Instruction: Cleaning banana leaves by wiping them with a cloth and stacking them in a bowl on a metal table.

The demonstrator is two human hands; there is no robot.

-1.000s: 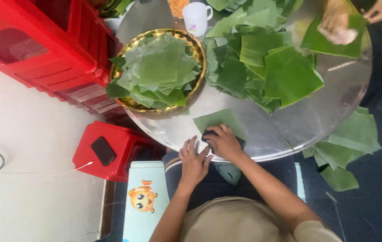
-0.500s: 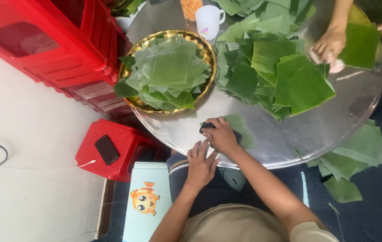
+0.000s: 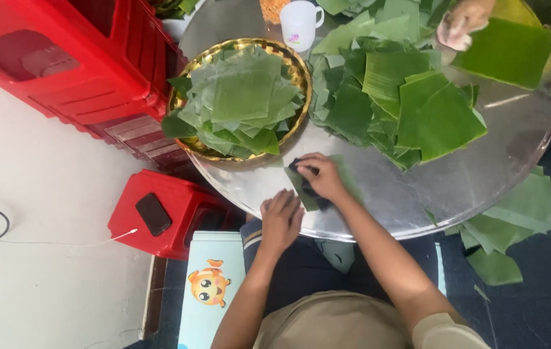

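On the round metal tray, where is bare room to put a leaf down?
Bare metal lies between the leaf pile and the tray's right rim, toward the near edge. The far half is crowded: gold bowl, pile, white cup.

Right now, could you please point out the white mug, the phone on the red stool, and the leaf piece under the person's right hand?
white mug point(image 3: 299, 24): head view, on its side wall.
phone point(image 3: 153, 214): head view, middle of its dark screen.
leaf piece point(image 3: 303, 190): head view, on the strip showing left of the right hand point(image 3: 322, 178).

green leaf piece point(image 3: 302, 189) — flat, tray edge
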